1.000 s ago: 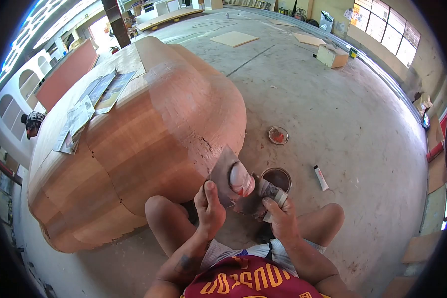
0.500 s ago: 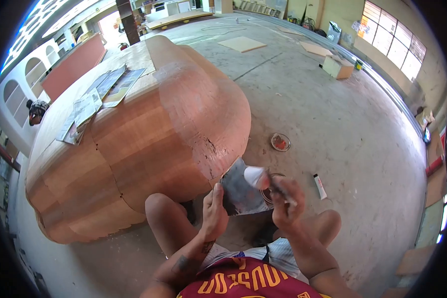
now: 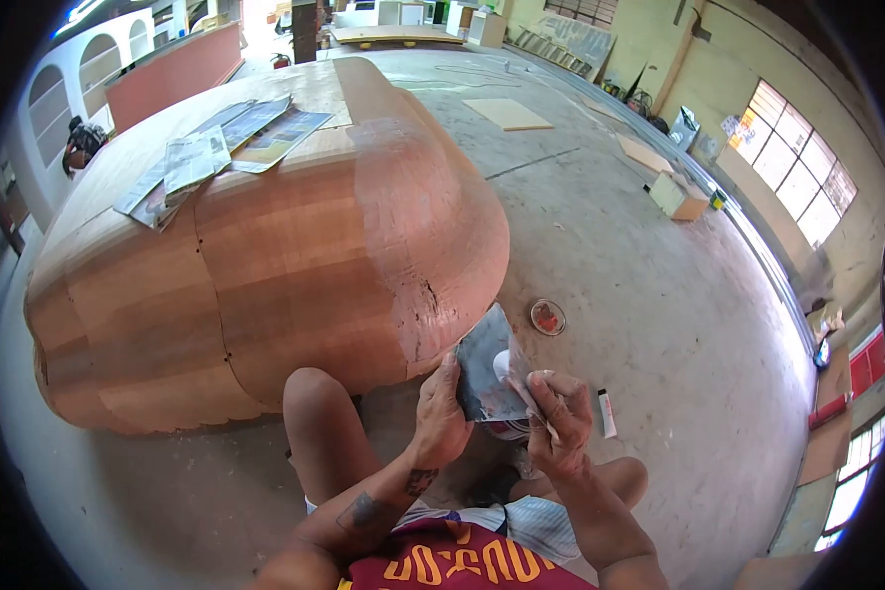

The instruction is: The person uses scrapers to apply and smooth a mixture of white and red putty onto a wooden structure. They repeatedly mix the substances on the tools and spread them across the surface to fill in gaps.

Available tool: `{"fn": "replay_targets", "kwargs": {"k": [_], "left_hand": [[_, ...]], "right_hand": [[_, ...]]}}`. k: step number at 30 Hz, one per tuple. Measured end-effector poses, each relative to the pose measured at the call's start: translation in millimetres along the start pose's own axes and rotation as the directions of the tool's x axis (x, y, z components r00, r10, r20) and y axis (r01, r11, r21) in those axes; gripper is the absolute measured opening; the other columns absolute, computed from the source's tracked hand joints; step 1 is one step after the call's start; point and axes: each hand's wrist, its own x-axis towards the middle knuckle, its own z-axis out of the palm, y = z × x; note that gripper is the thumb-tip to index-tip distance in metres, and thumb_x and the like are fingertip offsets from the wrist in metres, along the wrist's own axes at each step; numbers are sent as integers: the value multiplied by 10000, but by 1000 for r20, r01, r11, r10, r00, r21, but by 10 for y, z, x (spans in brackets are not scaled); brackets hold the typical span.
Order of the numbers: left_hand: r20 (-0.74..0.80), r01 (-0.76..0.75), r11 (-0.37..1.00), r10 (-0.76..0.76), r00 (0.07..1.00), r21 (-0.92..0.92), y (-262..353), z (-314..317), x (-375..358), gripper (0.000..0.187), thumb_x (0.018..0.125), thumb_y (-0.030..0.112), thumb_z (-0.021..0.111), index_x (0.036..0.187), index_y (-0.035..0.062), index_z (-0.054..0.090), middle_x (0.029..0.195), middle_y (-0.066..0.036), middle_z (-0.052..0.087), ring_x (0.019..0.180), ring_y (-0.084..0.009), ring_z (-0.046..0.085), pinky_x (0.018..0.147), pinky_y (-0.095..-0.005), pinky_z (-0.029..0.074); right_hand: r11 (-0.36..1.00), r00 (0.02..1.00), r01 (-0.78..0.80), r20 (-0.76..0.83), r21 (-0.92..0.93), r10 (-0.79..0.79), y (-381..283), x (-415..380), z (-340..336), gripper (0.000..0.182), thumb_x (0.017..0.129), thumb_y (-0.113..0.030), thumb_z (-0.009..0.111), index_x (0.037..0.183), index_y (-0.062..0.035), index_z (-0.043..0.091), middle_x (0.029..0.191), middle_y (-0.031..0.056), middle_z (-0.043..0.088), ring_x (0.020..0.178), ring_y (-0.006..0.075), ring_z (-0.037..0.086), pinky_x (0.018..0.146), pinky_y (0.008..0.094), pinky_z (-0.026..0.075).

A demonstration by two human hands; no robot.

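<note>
My left hand (image 3: 442, 415) grips the near left edge of a flat grey board (image 3: 484, 372), thumb on top. My right hand (image 3: 561, 418) is closed round a thin flat spreader (image 3: 533, 391), tilted against the board's right side. A lump of white paste (image 3: 502, 367) shows between the spreader and the board. Just beyond the board rises a large curved wooden form (image 3: 285, 265), with a pinkish coated band (image 3: 403, 197) and a dark cracked patch low on its corner. A can under the board is mostly hidden.
Newspapers (image 3: 197, 157) lie on top of the form. On the floor to the right are a round lid with red paste (image 3: 548, 317) and a white tube (image 3: 607, 413). Farther back stands a box (image 3: 678, 196). Another person (image 3: 86, 143) bends at the far left.
The spreader with white paste has come down from above the board onto its right side. The camera view has shifted, so the form and floor items appear displaced.
</note>
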Motion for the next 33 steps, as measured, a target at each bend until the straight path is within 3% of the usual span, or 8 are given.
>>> {"fn": "replay_targets", "kwargs": {"k": [4,8,11,17,22,26,29,33], "left_hand": [[58,-35,999,35,998,-4,-44,-146,57,425,1090,359,418,1255,2,577,1134,-104,681,1004,-192,687,893,-345,579],[-46,-74,997,75,996,20,-34,-233,53,444,1098,356,394,1260,-14,580,1103,-93,674,962,-172,675,865,-326,573],[-116,-106,989,118,986,105,66,-314,62,449,1110,339,367,1213,-28,605,1041,-60,671,889,-121,654,789,-281,564],[-128,-264,871,343,931,414,88,-542,193,480,1114,361,356,1095,-29,634,945,-48,662,783,-98,616,676,-265,525],[-161,-270,837,384,909,476,36,-403,171,495,1115,367,349,1048,-30,638,852,-28,647,751,-96,584,681,-276,500],[-172,-265,779,427,888,569,-41,-419,186,495,1114,364,360,1005,-29,642,829,-23,643,738,-88,551,670,-280,484],[-187,-187,752,382,905,632,-76,-541,149,496,1111,362,375,964,-28,645,825,-24,649,742,-86,537,670,-281,478],[-166,-218,770,386,908,599,-172,-642,211,501,1107,366,390,931,-29,644,818,-18,644,743,-87,518,673,-285,471]], "right_hand": [[985,979,-175,101,-3,175,-89,-14,31,477,821,-10,685,1294,-73,669,1103,133,648,954,323,635,843,401,504],[953,903,-296,308,-60,300,-150,18,-70,389,891,-70,639,1280,-56,662,1115,153,646,960,338,645,834,403,518],[958,684,-169,672,-233,284,36,-44,-246,317,907,-95,620,1214,-45,678,1098,170,635,936,352,653,816,426,528],[909,804,-220,462,-354,374,43,263,-353,356,903,-118,627,1258,-84,629,1060,143,626,884,353,654,767,461,540],[946,849,19,506,-323,156,-236,631,-174,429,854,-90,646,1280,-107,606,1113,103,649,899,330,660,777,427,553],[938,770,172,635,-299,61,-292,469,82,444,817,-57,657,1256,-117,626,1100,81,678,891,298,660,765,403,549],[986,750,51,657,-159,67,-235,544,105,419,806,-63,659,1222,-118,651,1070,66,701,890,287,653,752,397,547],[946,820,115,566,-303,82,-268,687,195,378,794,-68,664,1167,-123,692,1039,53,710,873,278,641,735,386,544]]}}
